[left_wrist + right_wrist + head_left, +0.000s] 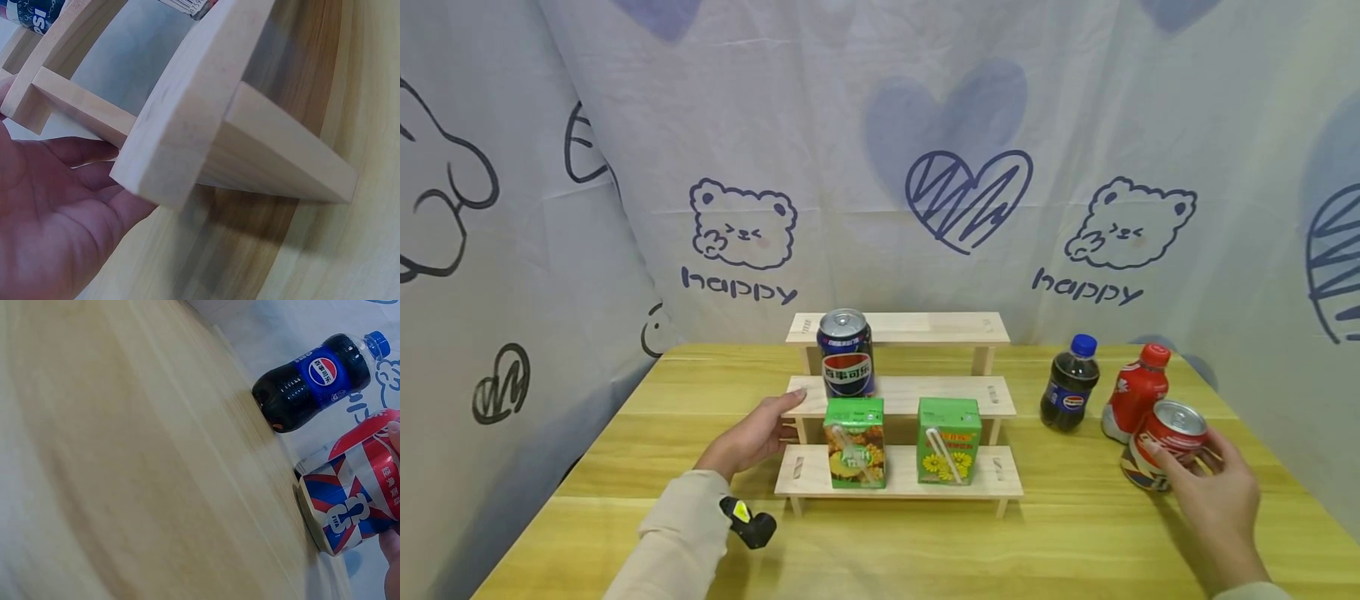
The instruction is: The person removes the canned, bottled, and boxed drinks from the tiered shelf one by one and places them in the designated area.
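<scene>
My right hand (1221, 496) holds a red soda can (1165, 442) at the right side of the table, thumb and fingers on opposite sides. In the right wrist view, the can's patterned red, white and blue side (350, 500) faces the camera. My left hand (760, 437) grips the left end of a three-step wooden rack (917, 396), thumb on top of the middle step and fingers below. A dark blue Pepsi can (847, 362) stands on the middle step. Two green drink boxes with straws, an orange-patterned one (856, 450) and a yellow-flowered one (949, 446), stand on the lowest step.
A blue-capped Pepsi bottle (1070, 387) stands to the right of the rack. Just behind the red can is a red bottle (1138, 392). A printed cloth (850, 125) hangs along the table's back. The wooden table (887, 550) extends toward me.
</scene>
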`<state>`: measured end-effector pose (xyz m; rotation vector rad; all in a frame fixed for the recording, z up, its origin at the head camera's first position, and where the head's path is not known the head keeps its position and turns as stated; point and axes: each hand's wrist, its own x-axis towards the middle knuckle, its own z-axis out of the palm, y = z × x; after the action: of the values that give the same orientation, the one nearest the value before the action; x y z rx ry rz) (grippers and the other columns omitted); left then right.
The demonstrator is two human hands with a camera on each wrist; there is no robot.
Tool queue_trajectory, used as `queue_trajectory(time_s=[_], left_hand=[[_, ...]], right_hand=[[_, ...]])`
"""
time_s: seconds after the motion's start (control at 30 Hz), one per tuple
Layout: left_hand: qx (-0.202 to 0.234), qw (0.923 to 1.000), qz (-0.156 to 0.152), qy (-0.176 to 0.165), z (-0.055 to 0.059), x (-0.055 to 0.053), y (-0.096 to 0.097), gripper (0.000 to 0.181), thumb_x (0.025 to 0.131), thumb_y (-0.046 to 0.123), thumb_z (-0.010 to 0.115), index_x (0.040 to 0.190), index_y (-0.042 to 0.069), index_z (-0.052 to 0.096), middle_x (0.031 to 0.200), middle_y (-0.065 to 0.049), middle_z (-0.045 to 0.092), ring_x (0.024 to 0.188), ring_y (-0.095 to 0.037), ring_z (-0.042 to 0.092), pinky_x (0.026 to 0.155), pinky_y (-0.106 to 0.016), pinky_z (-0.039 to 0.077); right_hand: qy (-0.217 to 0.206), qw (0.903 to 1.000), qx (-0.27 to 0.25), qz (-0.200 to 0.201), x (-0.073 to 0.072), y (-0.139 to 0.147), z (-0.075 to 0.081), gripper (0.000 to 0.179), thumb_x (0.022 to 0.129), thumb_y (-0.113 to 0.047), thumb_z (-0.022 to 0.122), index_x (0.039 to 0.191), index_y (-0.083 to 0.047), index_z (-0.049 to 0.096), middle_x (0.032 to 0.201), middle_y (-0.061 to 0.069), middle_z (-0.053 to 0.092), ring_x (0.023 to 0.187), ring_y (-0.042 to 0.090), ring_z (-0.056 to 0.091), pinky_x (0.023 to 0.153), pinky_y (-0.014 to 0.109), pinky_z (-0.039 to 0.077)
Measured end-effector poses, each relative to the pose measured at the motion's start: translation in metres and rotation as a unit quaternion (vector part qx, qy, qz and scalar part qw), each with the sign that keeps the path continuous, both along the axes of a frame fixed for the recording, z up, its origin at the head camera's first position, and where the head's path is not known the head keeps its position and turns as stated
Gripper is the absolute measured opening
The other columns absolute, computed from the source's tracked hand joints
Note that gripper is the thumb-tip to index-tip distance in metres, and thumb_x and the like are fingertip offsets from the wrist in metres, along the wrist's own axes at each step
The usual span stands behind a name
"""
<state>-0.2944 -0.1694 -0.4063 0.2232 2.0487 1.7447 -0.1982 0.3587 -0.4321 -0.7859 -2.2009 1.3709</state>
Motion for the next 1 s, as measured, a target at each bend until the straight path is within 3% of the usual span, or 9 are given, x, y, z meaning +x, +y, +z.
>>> queue_trajectory(time_s=[0.23, 0.5, 0.63, 0.73, 0.83, 1.0], left_hand=[[0.002, 1.0, 0.002, -0.001, 0.0, 0.001, 0.0, 0.068, 0.098, 0.053, 0.033, 0.14, 0.0, 0.036, 0.132, -0.022, 0.048, 0.107, -0.025, 0.058, 0.088, -0.04, 0.051], [0.008, 1.0, -0.005, 0.0, 0.001, 0.001, -0.001, 0.07, 0.098, 0.053, 0.033, 0.141, -0.002, 0.033, 0.132, -0.024, 0.047, 0.107, -0.025, 0.058, 0.088, -0.041, 0.051], [0.008, 1.0, -0.006, 0.0, 0.001, 0.001, -0.001, 0.07, 0.098, 0.053, 0.033, 0.141, -0.002, 0.032, 0.132, -0.024, 0.047, 0.107, -0.025, 0.058, 0.088, -0.04, 0.051], [0.01, 0.9999, -0.004, -0.002, 0.001, 0.001, -0.001, 0.07, 0.098, 0.053, 0.034, 0.14, -0.002, 0.034, 0.131, -0.023, 0.048, 0.105, -0.024, 0.058, 0.088, -0.04, 0.051], [0.011, 0.9999, -0.005, -0.002, 0.001, 0.001, -0.001, 0.07, 0.098, 0.053, 0.034, 0.14, -0.002, 0.033, 0.131, -0.023, 0.048, 0.104, -0.024, 0.058, 0.088, -0.04, 0.051], [0.012, 0.9999, -0.008, 0.001, 0.001, 0.002, -0.001, 0.071, 0.097, 0.054, 0.034, 0.141, -0.002, 0.033, 0.132, -0.023, 0.048, 0.106, -0.024, 0.058, 0.088, -0.04, 0.051]], right_hand=[[0.007, 1.0, -0.003, 0.004, 0.001, -0.003, 0.0, 0.082, 0.082, -0.032, 0.073, 0.148, -0.013, 0.029, 0.148, 0.017, 0.035, 0.131, 0.031, 0.042, 0.096, 0.017, 0.039], [0.012, 0.9997, 0.019, 0.012, 0.004, -0.001, 0.006, 0.082, 0.084, -0.034, 0.07, 0.149, -0.011, 0.026, 0.149, 0.016, 0.033, 0.135, 0.031, 0.036, 0.104, 0.027, 0.035], [0.03, 0.9986, 0.043, 0.003, -0.006, 0.016, -0.007, 0.083, 0.082, -0.04, 0.071, 0.148, -0.014, 0.029, 0.149, 0.012, 0.036, 0.135, 0.021, 0.037, 0.102, 0.02, 0.035], [0.052, 0.9973, 0.051, -0.006, -0.003, 0.011, 0.002, 0.079, 0.081, -0.036, 0.072, 0.146, -0.013, 0.033, 0.146, 0.012, 0.04, 0.132, 0.015, 0.04, 0.096, 0.011, 0.035], [0.068, 0.997, 0.037, -0.005, 0.009, -0.008, 0.028, 0.073, 0.084, -0.025, 0.071, 0.145, -0.009, 0.035, 0.145, 0.014, 0.042, 0.131, 0.016, 0.041, 0.096, 0.012, 0.036], [0.07, 0.9969, 0.035, 0.007, 0.01, -0.013, 0.04, 0.074, 0.084, -0.028, 0.071, 0.146, -0.015, 0.032, 0.148, 0.009, 0.038, 0.133, 0.016, 0.041, 0.094, 0.01, 0.036]])
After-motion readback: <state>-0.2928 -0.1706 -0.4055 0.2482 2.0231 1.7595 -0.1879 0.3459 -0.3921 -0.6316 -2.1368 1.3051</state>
